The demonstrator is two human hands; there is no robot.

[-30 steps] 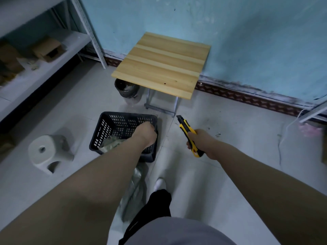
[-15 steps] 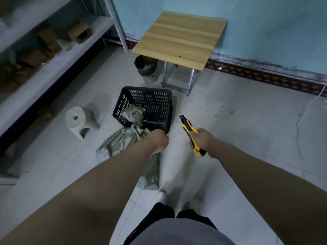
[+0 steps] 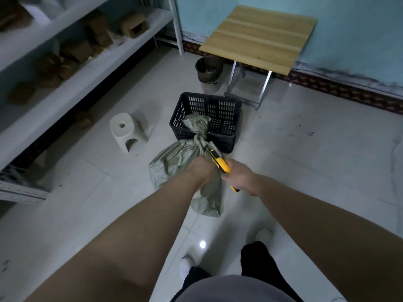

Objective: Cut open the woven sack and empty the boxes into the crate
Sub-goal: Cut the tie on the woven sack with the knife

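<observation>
My left hand point(image 3: 201, 170) grips the neck of the grey-green woven sack point(image 3: 174, 164), draped into the black perforated plastic crate point(image 3: 209, 105) at 12 o'clock. My right hand point(image 3: 238, 176), at 3 o'clock, clasps the yellow-and-black utility knife point(image 3: 221, 164). Risk: the tip sits close, and a slip would cut my left fingers.
</observation>
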